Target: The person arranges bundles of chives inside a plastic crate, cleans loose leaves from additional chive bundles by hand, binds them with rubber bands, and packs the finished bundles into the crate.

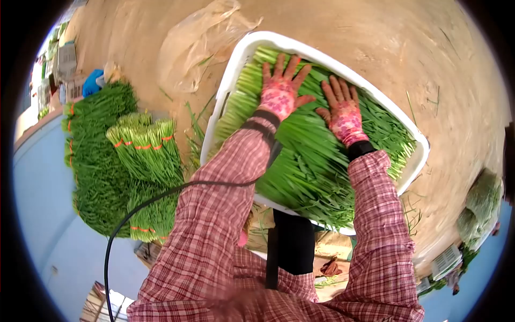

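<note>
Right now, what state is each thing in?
Left hand, open, on the greens
Right hand, open, on the greens
White tub, largely filled
Greens in tub, loose, no bands visible
Green bundles, orange-banded, piled up
Plastic bag, crumpled on ground
Black cable, curved, slack

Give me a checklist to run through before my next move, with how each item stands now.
1. Hands flat on the greens: ok, left hand and right hand are both palm down.
2. Plastic bag out of the white tub: ok, it's on the ground outside.
3. Cable clear of your arms: not ok, it crosses the left sleeve.
4. Tub's underside steady: cannot tell, it's hidden.
5. Nothing stray beneath the greens: cannot tell, they cover it.
</note>
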{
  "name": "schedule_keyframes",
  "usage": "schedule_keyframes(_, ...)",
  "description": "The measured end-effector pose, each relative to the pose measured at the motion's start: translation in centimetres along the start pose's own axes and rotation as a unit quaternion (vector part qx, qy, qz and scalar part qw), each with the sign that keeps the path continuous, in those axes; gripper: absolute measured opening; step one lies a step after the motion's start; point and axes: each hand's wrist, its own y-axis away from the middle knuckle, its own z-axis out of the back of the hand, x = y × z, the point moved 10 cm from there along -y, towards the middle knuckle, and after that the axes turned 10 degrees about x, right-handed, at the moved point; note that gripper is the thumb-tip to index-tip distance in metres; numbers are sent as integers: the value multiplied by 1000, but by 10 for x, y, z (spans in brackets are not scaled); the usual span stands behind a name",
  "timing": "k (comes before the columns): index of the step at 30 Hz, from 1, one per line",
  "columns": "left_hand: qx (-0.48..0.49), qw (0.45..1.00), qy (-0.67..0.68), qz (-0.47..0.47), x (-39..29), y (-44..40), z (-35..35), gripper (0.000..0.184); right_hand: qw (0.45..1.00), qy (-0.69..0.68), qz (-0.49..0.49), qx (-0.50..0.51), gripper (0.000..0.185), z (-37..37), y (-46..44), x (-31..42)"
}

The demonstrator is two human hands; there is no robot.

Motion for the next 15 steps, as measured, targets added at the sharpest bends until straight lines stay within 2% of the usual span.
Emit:
schedule_keyframes(3,-39,999,3,-13,-6,26,21,82,999,-12,19,37,72,8,0,3)
schedule_keyframes(4,-15,1000,13,-15,-15,48,41,82,999,-23,17,44,71,20,1,6)
schedule_keyframes(5,-3,998,23,-60,-28,79,47,89,1000,-15,26,6,72,41,8,17)
schedule_keyframes(7,52,986,69,-144,-50,150,44,94,998,-24,50,24,75,68,31,49)
schedule_keyframes(9,130,964,61,-225,-61,216,2,96,991,-27,64,113,78,71,63,94)
schedule_keyframes(11,174,953,63,-241,-61,252,-47,94,979,-33,111,168,81,42,108,138)
schedule_keyframes(12,208,942,56,-257,-58,255,-57,93,969,-53,144,195,82,23,134,160)
schedule_keyframes(15,228,940,-26,-254,-60,246,-86,90,944,-77,221,233,81,-35,191,195)
